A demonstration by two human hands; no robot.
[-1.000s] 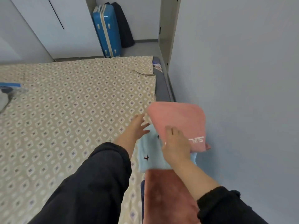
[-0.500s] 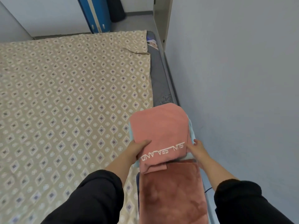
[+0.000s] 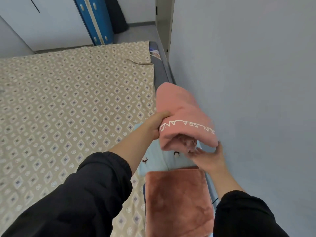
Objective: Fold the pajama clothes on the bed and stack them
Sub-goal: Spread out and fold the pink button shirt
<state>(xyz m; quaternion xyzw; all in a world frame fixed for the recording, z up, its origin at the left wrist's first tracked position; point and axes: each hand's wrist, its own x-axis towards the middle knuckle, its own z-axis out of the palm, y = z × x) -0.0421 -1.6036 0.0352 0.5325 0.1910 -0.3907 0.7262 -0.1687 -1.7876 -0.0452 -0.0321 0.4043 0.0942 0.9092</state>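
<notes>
A folded pink garment (image 3: 179,110) with white lettering is raised off the bed at its right edge. My left hand (image 3: 157,124) grips its left side, thumb on top. My right hand (image 3: 209,157) reaches under its near right corner, fingers against the fabric. Beneath it lies a folded light blue garment (image 3: 157,161) with small dark prints. A folded rust-brown fleece piece (image 3: 177,200) lies nearer to me, partly over the blue one's near edge.
The bed (image 3: 68,108) has a beige diamond-patterned cover and stretches away to the left. A grey wall (image 3: 256,82) runs close along the right side. A blue suitcase (image 3: 95,19) stands beyond the bed's far end by white cupboards.
The pink garment, lying flat on the blue one before, is now lifted and curled. My left hand grips it more firmly and my right hand has slid under its corner.
</notes>
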